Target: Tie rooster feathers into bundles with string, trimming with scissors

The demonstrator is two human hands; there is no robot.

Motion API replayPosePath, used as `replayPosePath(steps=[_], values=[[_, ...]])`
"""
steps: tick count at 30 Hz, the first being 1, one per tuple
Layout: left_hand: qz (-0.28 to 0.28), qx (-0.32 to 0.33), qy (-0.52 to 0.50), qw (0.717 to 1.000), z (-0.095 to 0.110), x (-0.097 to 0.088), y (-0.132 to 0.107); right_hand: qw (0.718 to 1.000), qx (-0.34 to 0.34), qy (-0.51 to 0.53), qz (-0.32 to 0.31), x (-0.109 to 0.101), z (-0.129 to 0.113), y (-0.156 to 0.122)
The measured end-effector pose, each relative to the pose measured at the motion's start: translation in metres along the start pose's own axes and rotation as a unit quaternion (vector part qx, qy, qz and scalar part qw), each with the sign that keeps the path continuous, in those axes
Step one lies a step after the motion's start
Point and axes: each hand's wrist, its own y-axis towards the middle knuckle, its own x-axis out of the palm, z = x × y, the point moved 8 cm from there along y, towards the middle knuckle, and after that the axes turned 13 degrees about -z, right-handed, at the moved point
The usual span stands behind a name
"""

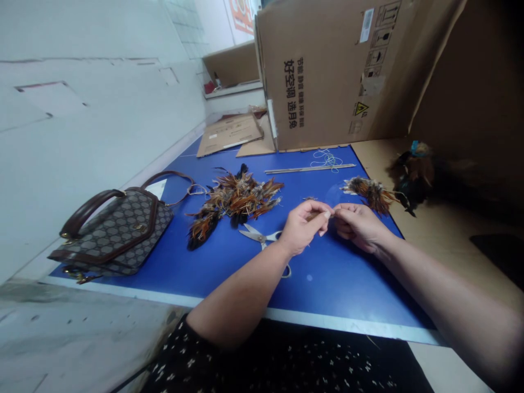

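Observation:
Over the blue table (241, 281), my left hand (303, 226) and my right hand (359, 225) meet fingertip to fingertip, both pinched closed. Whatever lies between the fingers is too small to make out. Scissors (257, 236) with spread blades lie partly under my left wrist, one handle loop showing below the forearm. Left of the hands is a loose pile of brown and black feathers (239, 197). A smaller bunch of feathers (370, 194) rests just beyond my right hand. Some tiny feather bits (310, 198) show behind my left fingers.
A patterned handbag (118, 229) with a brown handle stands at the left. Thin sticks (307, 170) and tangled string (327, 159) lie farther back. A large cardboard box (327, 76) rises behind, beside flat cardboard pieces (229, 132). Another dark feather bundle (413, 177) sits on cardboard at right.

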Motion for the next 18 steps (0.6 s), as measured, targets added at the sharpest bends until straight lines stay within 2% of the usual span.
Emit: replayPosePath(steps=[6,11,14,18], values=[[-0.017,-0.013,0.024,0.999,0.001,-0.001,0.001,1.0,0.01,0.0,-0.029,0.002,0.001,0.001],[0.022,-0.002,0.086,0.996,0.004,-0.015,0.002,0.993,-0.024,-0.117,0.001,-0.004,-0.004,-0.002],[0.07,0.003,0.091,0.993,0.003,-0.025,0.003,0.972,-0.058,-0.226,-0.008,0.002,-0.011,-0.005],[0.098,-0.002,0.058,0.994,-0.003,-0.029,0.004,0.918,-0.14,-0.367,-0.061,0.026,-0.023,-0.011]])
